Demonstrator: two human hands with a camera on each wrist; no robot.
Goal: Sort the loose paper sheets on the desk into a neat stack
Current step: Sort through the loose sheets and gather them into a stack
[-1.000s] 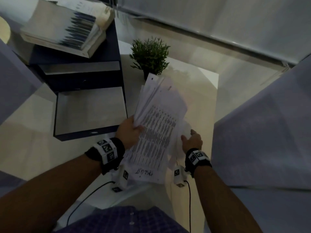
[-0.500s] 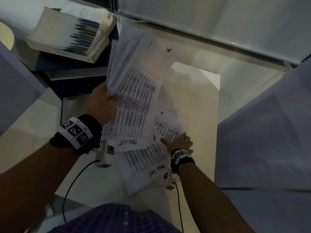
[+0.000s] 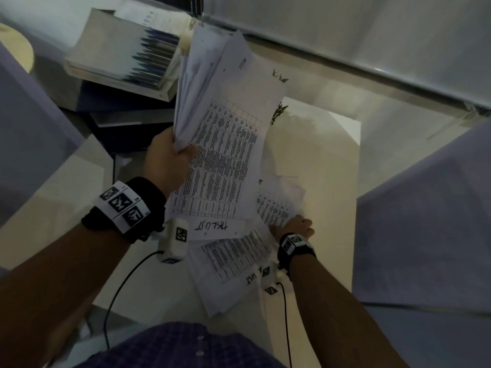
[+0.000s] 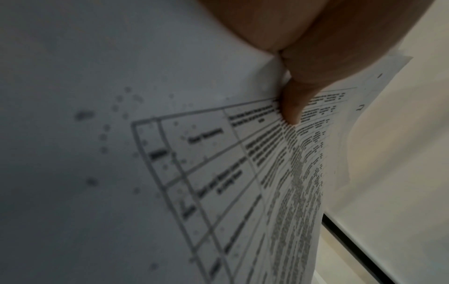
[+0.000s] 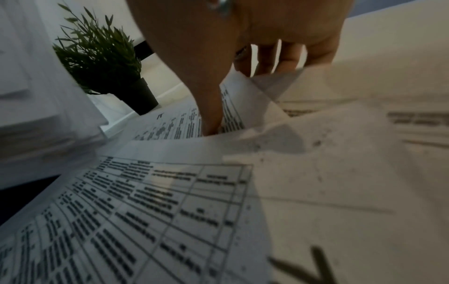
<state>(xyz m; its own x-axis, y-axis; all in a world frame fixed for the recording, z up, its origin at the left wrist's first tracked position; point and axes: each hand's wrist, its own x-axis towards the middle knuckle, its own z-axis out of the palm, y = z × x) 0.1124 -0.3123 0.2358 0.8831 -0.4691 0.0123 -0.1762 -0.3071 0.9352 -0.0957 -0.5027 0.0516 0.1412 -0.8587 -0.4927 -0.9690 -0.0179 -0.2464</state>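
My left hand (image 3: 170, 158) grips a bundle of printed sheets (image 3: 220, 134) by its left edge and holds it up above the desk; the top sheet carries a table and the handwritten words "TASK LIST". In the left wrist view the thumb (image 4: 291, 107) presses on that top sheet (image 4: 218, 173). On the desk (image 3: 326, 160) lie loose printed sheets (image 3: 233, 258), overlapping and askew. My right hand (image 3: 295, 225) is down on them; in the right wrist view its thumb (image 5: 211, 115) and fingers pinch the lifted edge of one sheet (image 5: 245, 100).
A thick book (image 3: 119, 62) rests on dark stacked trays (image 3: 127, 123) at the back left. A small potted plant (image 5: 107, 63) stands behind the sheets, mostly hidden by the bundle in the head view. Grey panels close off the left and right sides.
My left hand has lifted the bundle up and to the back left, away from the desk. My right hand has dropped onto the loose sheets on the desk and taken hold of one.
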